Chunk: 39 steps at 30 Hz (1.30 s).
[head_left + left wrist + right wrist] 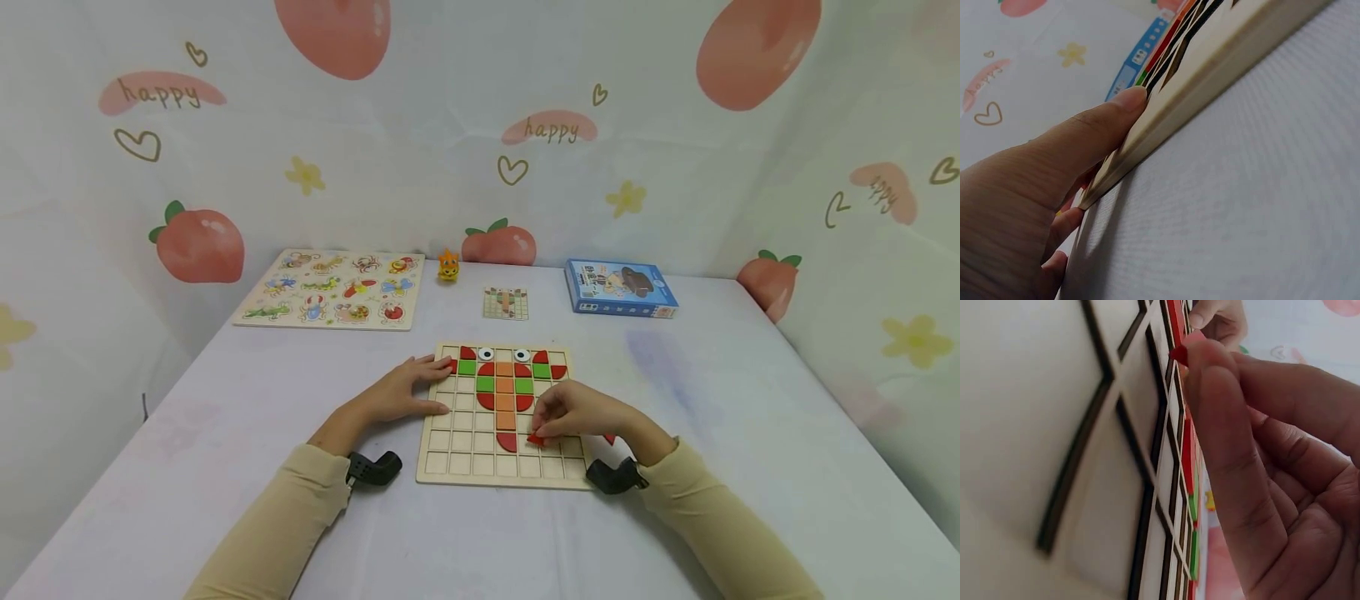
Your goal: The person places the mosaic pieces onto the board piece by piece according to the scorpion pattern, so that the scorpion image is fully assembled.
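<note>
A wooden grid board [472, 467] lies on the table, with red, green and orange tiles and two eye discs set in its squares. My right hand [573, 408] pinches a small red tile [535, 439] between thumb and fingertips, low over the board's right half; the right wrist view shows the red tile [1180, 355] at the fingertips. To its left a red quarter-round tile [507, 442] sits in a square below the orange column [506, 402]. My left hand [401, 389] rests at the board's left edge, thumb [1129, 100] on the rim, fingers extended.
Behind the board lies a small pattern card [506, 303]. An insect puzzle board [330, 287] is at the back left, a small orange-yellow figure [447, 266] beside it, a blue box [621, 287] at the back right. Another red piece [609, 438] shows partly under the right wrist.
</note>
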{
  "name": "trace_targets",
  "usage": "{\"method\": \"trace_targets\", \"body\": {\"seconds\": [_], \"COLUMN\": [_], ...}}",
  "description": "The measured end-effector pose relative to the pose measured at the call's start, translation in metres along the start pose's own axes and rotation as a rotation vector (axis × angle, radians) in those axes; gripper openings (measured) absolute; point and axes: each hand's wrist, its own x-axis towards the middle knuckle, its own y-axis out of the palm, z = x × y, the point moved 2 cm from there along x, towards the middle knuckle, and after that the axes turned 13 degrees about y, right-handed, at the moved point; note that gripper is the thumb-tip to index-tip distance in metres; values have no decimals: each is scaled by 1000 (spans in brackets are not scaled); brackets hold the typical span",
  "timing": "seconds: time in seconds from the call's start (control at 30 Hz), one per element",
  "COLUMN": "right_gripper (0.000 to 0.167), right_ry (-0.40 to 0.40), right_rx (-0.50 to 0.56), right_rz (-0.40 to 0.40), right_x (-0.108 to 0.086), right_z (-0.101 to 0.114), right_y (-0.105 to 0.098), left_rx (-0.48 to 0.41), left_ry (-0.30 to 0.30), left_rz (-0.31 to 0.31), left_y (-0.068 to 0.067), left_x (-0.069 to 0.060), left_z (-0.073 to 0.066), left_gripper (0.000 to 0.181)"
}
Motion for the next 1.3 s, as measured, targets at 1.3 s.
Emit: {"method": "trace_targets", "body": {"seconds": [1.3], "right_gripper": [4], "right_ry": [-32], "right_rx": [-40], "right_rz": [25], "right_x": [8], "right_z": [12], "right_y": [12], "left_rx": [-2], "left_ry": [-24], "left_rz": [-1], "left_y": [0], "left_x": [0], "left_z": [-1], "left_gripper": [74]}}
